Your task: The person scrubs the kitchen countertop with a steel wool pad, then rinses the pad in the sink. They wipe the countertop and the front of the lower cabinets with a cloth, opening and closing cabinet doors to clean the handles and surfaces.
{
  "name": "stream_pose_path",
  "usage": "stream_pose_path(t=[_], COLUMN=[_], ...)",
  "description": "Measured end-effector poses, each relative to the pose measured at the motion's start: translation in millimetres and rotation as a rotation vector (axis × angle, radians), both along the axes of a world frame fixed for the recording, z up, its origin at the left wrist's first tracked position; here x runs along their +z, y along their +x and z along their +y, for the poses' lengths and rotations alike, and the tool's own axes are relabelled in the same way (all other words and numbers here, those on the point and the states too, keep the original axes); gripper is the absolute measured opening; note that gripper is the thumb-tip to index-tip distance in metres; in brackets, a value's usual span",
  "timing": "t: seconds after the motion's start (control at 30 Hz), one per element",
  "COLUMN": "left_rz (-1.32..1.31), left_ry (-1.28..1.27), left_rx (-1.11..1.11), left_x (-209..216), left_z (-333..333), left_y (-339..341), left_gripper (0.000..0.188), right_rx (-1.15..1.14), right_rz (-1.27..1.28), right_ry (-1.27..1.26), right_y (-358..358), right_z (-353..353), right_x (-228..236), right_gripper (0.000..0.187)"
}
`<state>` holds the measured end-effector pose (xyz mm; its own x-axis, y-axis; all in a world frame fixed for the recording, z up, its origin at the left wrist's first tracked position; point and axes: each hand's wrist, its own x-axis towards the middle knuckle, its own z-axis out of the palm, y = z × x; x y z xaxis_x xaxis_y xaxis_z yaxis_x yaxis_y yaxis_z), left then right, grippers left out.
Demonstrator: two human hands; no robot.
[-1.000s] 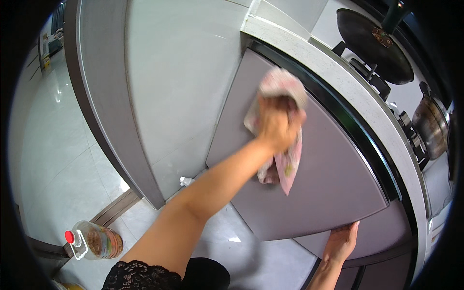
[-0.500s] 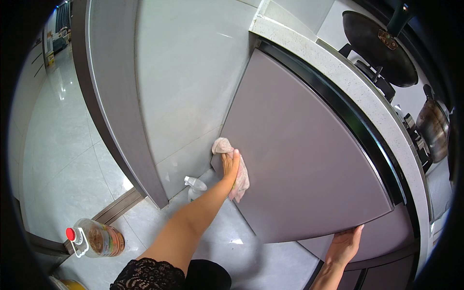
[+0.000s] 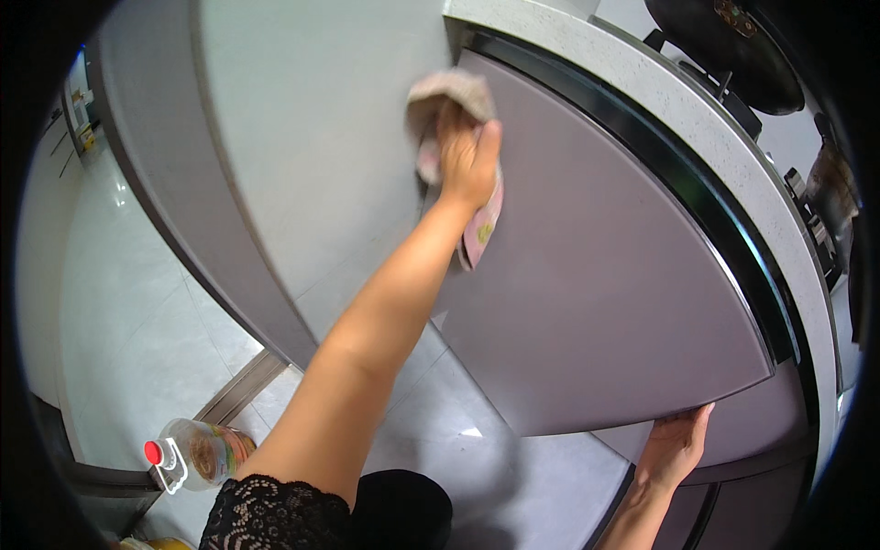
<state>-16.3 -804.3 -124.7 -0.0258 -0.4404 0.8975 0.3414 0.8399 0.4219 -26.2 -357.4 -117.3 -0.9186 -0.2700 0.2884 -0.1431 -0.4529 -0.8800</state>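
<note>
Grasping a pink cloth (image 3: 449,85), the person's left hand (image 3: 468,165) has it at the left edge of the panel (image 3: 596,257). The right hand (image 3: 674,447) touches the panel's lower edge; whether its fingers grip cannot be told. A red-capped jug (image 3: 211,454) stands on the floor (image 3: 458,390), contents unclear.

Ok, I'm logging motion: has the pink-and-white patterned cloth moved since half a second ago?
Yes: the cloth in the left hand moved up the left side of the flat mauve cabinet panel, from near its lower left corner.
</note>
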Motion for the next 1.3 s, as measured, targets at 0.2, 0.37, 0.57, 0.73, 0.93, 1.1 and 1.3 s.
stream_pose_path(t=[0.2, 0.37, 0.57, 0.73, 0.93, 1.1, 1.3], left_rz=[-0.236, -0.050, 0.259, -0.048, -0.119, -0.082, 0.290], left_ry=[0.641, 1.462, 1.472, 0.456, 0.557, 1.018, 1.645], left_rx=[0.093, 0.037, -0.342, 0.093, 0.065, 0.114, -0.356], left_x=[-250, -340, -320, -174, -243, -382, -378], left_z=[67, 137, 94, 55, 29, 21, 91], left_y=[-6, -34, -29, -11, -7, -23, -30], left_gripper=[0.064, 0.071, 0.068, 0.060, 0.067, 0.070, 0.075], right_rx=[-0.034, -0.049, -0.069, -0.016, -0.102, -0.129, -0.116], right_rz=[0.016, 0.040, 0.018, 0.014, -0.001, 0.068, 0.059], right_ry=[-0.012, 0.033, 0.074, 0.017, 0.027, 0.032, 0.023], right_y=[2, -8, -5, 0, 7, 5, -1], right_z=[-4, 5, 0, -3, -10, -17, -13], right_x=[0, -4, 1, -3, -1, -1, -7], right_gripper=[0.054, 0.056, 0.060, 0.054, 0.052, 0.055, 0.057])
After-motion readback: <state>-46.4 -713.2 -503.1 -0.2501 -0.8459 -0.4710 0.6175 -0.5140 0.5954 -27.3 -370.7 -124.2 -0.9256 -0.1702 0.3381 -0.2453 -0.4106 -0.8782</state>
